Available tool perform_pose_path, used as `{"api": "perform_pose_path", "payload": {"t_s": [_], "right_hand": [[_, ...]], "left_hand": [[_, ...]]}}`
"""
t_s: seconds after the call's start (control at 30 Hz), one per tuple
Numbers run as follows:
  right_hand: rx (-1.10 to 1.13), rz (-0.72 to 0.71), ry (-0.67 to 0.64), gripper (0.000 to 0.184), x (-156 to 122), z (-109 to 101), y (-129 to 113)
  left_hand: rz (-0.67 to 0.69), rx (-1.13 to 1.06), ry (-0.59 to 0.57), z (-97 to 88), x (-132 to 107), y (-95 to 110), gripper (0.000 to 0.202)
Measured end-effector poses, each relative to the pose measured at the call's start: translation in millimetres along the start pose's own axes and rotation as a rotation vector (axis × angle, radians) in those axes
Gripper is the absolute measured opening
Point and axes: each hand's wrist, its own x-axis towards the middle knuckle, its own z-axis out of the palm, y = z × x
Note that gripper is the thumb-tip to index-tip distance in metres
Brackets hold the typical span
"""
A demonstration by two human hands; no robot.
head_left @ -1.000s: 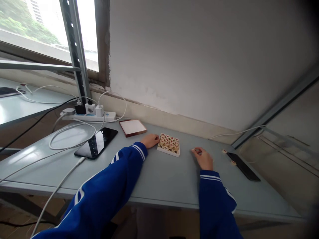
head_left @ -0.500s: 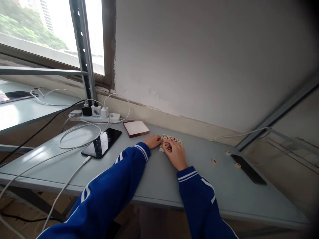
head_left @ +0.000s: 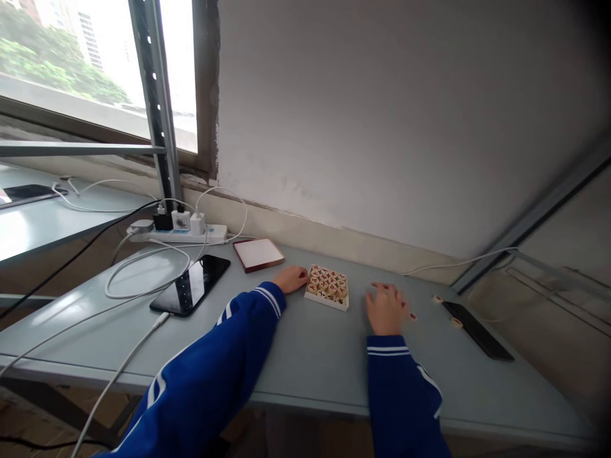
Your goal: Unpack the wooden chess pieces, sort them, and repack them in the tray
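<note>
I am resting my left hand (head_left: 291, 278) on the grey table top (head_left: 296, 375), its fingers lying close together and pinching nothing, with the fingertips just beside the left edge of a cream tray (head_left: 326, 305). I cannot tell whether they are touching it. The tray is packed with round xiangqi pieces (head_left: 327, 284) in tidy rows, and it is sitting between my two hands, nearer the left one.

My right hand (head_left: 387, 308) is hovering low over the table with its fingers spread and empty. Just beyond its outer fingers, a small xiangqi piece (head_left: 413, 315) is lying on the table. Farther out past that hand, a black smartphone (head_left: 477, 331) is lying with two more small pieces (head_left: 457, 323) beside its near end.

Beyond my left hand, a white square board with a dark red edge (head_left: 258, 254) is lying toward the wall. To the left of my left hand, a black smartphone with a white charging cable (head_left: 189, 285) is sitting below a white power strip (head_left: 176, 234).
</note>
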Motion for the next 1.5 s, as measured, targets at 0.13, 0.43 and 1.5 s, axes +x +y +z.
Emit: {"api": "perform_pose_path", "payload": {"t_s": [0.13,0.43,1.5], "right_hand": [[-0.177,0.27,-0.21,0.033,0,9,58],[-0.164,0.42,-0.224,0.035,-2,17,97],[0.833,-0.5,-0.288,0.022,-8,10,-53]], "left_hand": [[-0.02,0.011,-0.059,-6.5,-2,4,0.034],[0.006,-0.131,-0.215,-16.6,-6,0,0.04],[0.097,-0.161,-0.223,-11.1,-1,-9,0.036]]}}
